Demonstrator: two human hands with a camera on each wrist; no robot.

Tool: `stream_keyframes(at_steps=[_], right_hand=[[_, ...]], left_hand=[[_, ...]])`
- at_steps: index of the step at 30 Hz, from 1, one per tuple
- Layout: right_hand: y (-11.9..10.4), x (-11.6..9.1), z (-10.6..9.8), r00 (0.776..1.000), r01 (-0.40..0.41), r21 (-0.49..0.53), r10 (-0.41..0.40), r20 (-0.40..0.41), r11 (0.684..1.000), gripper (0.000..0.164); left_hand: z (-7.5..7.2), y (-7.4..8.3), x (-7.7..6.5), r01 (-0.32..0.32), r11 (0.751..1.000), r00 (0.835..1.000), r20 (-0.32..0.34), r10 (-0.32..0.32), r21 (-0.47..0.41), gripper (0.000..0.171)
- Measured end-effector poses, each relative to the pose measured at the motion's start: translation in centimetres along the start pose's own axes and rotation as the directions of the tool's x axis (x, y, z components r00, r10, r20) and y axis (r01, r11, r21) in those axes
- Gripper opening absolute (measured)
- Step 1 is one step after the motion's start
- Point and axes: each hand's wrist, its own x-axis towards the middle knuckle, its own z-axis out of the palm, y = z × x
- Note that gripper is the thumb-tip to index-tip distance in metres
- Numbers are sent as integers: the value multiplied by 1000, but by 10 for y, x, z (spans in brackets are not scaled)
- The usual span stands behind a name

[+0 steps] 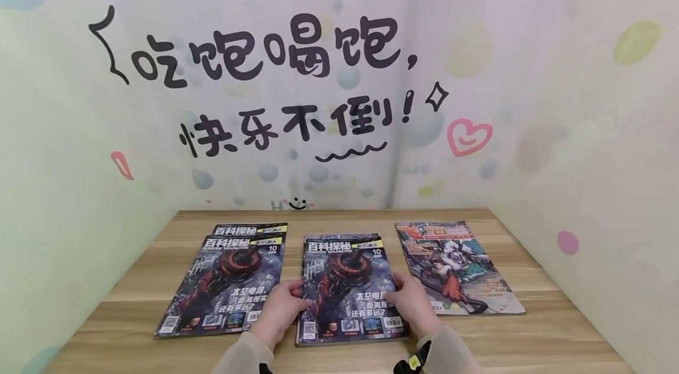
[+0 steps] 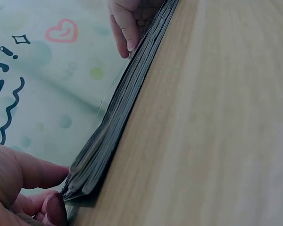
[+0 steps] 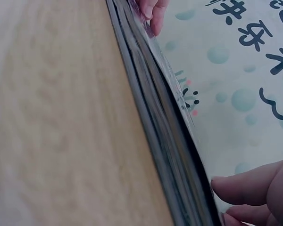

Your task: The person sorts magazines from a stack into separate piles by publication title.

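In the head view, a stack of magazines (image 1: 339,280) lies on the table between both hands, its top cover dark with a red machine. The left hand (image 1: 281,306) holds its left edge, thumb over the cover. At the right edge, the right hand (image 1: 414,303) grips the stack with fingertips on the cover. The left wrist view shows the layered page edges (image 2: 118,117), with the left hand (image 2: 19,188) at the near corner and the right hand (image 2: 127,21) at the far one. Thumb and fingers of the right hand (image 3: 259,197) meet the stack's edge (image 3: 155,117).
To the left lie overlapping magazines (image 1: 223,285) with the same cover. On the right is a different magazine (image 1: 456,268) showing a white and red figure. The wooden table (image 1: 132,297) ends at a white curtain (image 1: 339,185) with black lettering.
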Motion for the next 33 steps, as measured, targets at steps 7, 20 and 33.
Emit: stream_keyframes(at_steps=[7,20,33], right_hand=[[0,1,0,999,-38,-44,40,33,998,56],[-1,0,-1,1000,-23,-31,24,20,999,55],[2,0,0,999,-34,-16,35,19,999,56]], left_hand=[[-1,-1,1,13,1000,1000,7,-13,-3,51],[-2,-2,1,25,999,1000,5,-25,-45,50],[-1,-2,1,28,998,1000,13,-28,-58,50]])
